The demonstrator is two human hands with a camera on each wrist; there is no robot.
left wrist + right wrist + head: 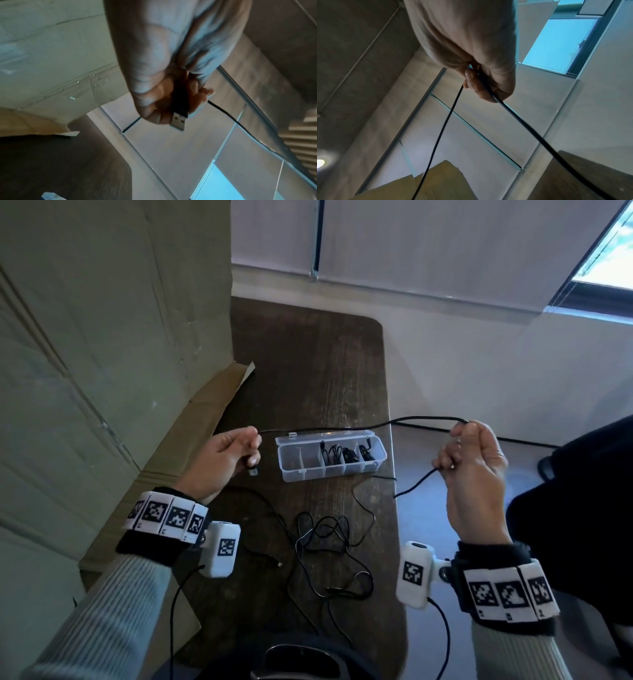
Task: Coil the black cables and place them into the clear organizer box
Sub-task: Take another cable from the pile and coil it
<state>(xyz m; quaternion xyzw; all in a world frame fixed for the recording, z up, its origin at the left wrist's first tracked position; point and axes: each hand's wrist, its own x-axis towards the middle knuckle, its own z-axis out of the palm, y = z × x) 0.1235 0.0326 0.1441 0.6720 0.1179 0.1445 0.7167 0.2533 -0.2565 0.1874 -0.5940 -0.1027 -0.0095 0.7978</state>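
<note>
Cable [342, 426] between left [224, 462] and right grip [474, 474]

black cable [359, 424] stretched above open organizer box [330, 460]

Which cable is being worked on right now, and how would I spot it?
Start at the dark table and its clear box. Stretched in the air above the box runs one black cable, held by the left hand and right hand. Unlike the loose cables nearer, it is lifted, with a USB plug.
</note>
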